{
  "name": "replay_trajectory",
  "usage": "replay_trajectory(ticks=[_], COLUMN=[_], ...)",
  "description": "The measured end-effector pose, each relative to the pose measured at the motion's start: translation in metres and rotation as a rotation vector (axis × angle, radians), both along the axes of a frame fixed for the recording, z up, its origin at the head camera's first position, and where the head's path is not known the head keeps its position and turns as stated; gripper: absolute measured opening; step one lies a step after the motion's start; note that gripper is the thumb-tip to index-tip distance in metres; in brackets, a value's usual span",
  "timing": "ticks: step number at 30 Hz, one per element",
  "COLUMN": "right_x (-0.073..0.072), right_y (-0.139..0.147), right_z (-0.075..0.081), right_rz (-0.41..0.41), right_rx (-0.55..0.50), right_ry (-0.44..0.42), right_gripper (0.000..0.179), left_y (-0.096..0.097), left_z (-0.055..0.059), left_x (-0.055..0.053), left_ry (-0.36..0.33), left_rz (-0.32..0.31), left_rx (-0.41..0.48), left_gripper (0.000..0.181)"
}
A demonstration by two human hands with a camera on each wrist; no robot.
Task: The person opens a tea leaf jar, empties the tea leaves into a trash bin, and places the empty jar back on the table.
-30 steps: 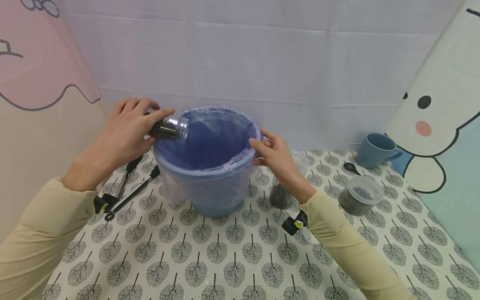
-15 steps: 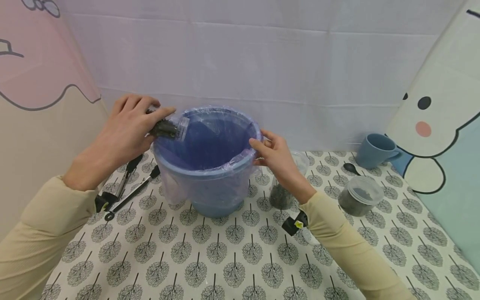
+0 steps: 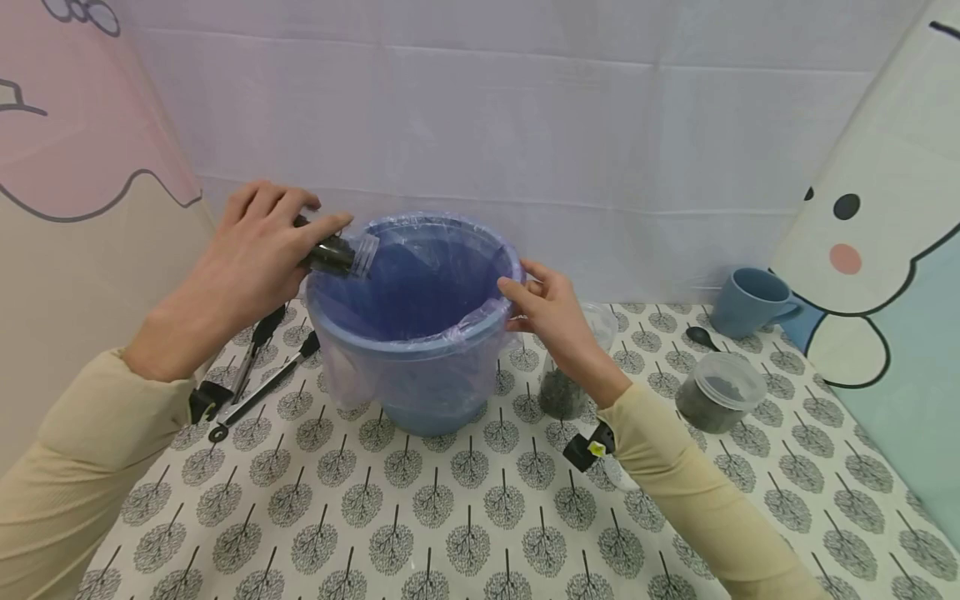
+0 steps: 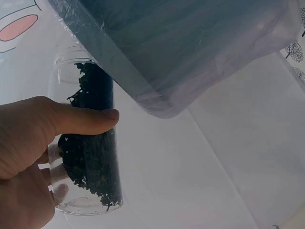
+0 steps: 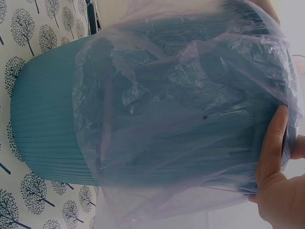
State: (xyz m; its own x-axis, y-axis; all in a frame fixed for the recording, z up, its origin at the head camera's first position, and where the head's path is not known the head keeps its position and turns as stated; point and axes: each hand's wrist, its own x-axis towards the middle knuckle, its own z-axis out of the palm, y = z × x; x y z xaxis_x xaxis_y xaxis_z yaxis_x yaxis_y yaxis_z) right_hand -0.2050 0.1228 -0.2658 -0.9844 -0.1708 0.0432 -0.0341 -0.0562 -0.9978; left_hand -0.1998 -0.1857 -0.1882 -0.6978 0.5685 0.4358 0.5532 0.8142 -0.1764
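My left hand (image 3: 258, 242) grips a clear plastic jar (image 4: 88, 167) around its body, the thumb laid across it. Dark dried leaves (image 4: 90, 148) fill part of the jar, heaped along one side. The jar lies tilted, its uncapped mouth over the left rim of a blue trash bin (image 3: 431, 417). A thin purple plastic bag (image 5: 162, 114) lines the bin and folds down over the outside. At the right rim, my right hand (image 3: 555, 317) pinches the edge and liner between thumb and fingers. The bin stands upright on the table.
Tongs (image 3: 270, 383) lie left of the bin. Right of it, partly behind my right wrist, stands a clear container (image 3: 561, 392) with dark contents. Farther right are a lidded tub (image 3: 720, 392), a black spoon (image 3: 702, 337) and a blue mug (image 3: 753, 302). A white cloth (image 3: 525, 150) hangs behind.
My left hand has risen slightly, tipping the jar a little more, and the leaves inside have shifted. My right hand and the bin have stayed in place.
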Motion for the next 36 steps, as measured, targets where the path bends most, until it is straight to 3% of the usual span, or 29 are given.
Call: replay_trajectory(ticks=[17,36], right_x=[-0.0008,-0.0012], right_y=[-0.0008,-0.0003], right_z=[-0.0001,-0.0011], right_rz=[0.002,-0.005], right_rx=[0.002,0.006], right_ry=[0.008,0.006], right_gripper=[0.058,0.057], left_y=[0.0004,-0.001], left_z=[0.0042,0.0046], left_x=[-0.0012,-0.0018], left_ry=[0.047,0.08], left_rz=[-0.011,-0.036], left_rx=[-0.046,-0.053], left_gripper=[0.07,0.065])
